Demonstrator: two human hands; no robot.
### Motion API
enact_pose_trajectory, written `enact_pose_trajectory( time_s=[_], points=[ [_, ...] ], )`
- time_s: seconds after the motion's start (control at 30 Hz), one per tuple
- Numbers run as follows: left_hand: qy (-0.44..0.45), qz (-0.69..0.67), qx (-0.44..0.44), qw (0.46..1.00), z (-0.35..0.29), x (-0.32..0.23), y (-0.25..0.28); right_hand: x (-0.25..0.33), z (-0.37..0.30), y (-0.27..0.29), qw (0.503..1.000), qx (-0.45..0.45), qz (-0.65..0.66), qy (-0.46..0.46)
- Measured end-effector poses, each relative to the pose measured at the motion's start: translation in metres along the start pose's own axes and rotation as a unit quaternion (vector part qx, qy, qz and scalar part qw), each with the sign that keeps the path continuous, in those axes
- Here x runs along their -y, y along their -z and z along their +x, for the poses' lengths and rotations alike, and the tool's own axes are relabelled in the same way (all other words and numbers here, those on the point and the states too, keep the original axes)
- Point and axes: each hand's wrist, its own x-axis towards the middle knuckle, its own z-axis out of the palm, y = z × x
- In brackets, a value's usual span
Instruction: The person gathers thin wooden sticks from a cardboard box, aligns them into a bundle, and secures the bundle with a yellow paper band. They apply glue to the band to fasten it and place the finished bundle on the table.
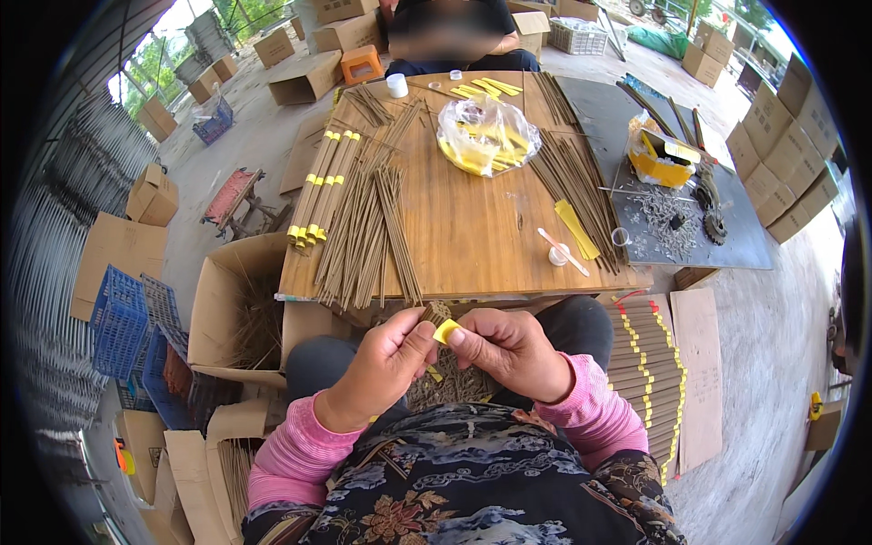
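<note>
Close to my lap, my left hand (380, 363) is closed around a small bundle of brown incense sticks (439, 312), its ends pointing toward the table. Thumb and fingers of my right hand (518, 352) pinch a yellow paper band (446, 331) against that bundle. How far the band goes round the sticks is hidden by my fingers. Just beyond, loose incense sticks (368, 241) lie spread on the wooden table (472, 232). Left of them rest several banded bundles (320, 186). A clear plastic bag of yellow strips (488, 136) sits farther back.
On the table's right are more loose sticks (581, 191), yellow strips (577, 229) and a small white cup (559, 255) with a spatula across it. Cardboard boxes (238, 309) stand at left. Banded bundles (647, 372) lie low at right. Someone in black sits opposite.
</note>
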Motion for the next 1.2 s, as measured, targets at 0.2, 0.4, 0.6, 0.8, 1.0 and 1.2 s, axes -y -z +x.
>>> enact_pose_trajectory(
  time_s=[0.2,0.4,0.6,0.8,1.0,1.2],
  points=[
    [-0.043,0.021,0.006,0.999,-0.014,0.005,0.000,0.002,0.002,-0.014,0.999,0.002,-0.030,-0.025],
    [-0.054,0.054,0.016,0.997,-0.022,0.008,0.001,0.007,0.002,-0.015,0.997,0.014,-0.039,-0.069],
    [-0.078,0.063,0.015,0.995,-0.025,0.006,0.000,0.010,0.001,-0.019,0.998,-0.008,-0.045,-0.047],
    [-0.049,-0.026,0.032,0.998,-0.025,0.008,-0.002,0.010,0.001,-0.017,0.998,-0.006,-0.057,-0.039],
    [-0.041,0.003,0.006,0.999,-0.022,0.007,-0.008,0.010,0.002,-0.014,0.998,-0.010,-0.059,-0.033],
    [-0.013,-0.054,-0.004,0.998,-0.020,0.006,-0.010,0.006,0.002,-0.003,0.992,0.029,-0.115,-0.042]
  ],
)
